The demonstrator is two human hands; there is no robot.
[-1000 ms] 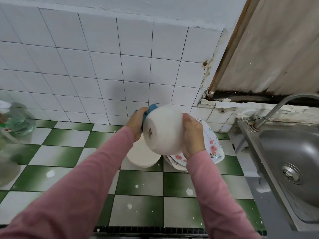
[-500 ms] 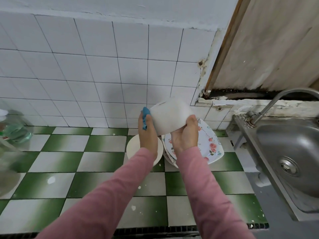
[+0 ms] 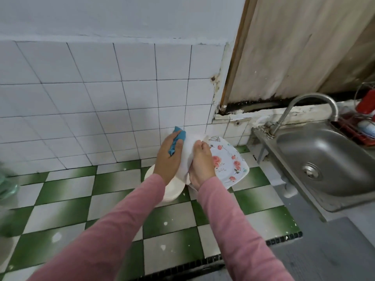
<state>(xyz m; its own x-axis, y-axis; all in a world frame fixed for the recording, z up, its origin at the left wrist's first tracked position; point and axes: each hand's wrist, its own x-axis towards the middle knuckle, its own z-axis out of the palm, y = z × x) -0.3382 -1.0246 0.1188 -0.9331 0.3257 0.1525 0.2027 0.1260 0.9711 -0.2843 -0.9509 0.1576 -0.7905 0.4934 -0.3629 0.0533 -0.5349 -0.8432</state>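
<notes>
The left hand [image 3: 167, 161] clutches a blue cloth [image 3: 180, 136] against the white bowl [image 3: 188, 156], which the right hand [image 3: 203, 163] grips near the surface's back edge.

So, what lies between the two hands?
In the head view, a white bowl: the left hand holds a blue cloth against it, the right hand grips it.

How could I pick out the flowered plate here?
Start at the steel sink on the right, then look just left along the green-checked counter. The plate sits behind the right hand; unlike the plain white bowls beside it, it bears pink flowers.
</notes>
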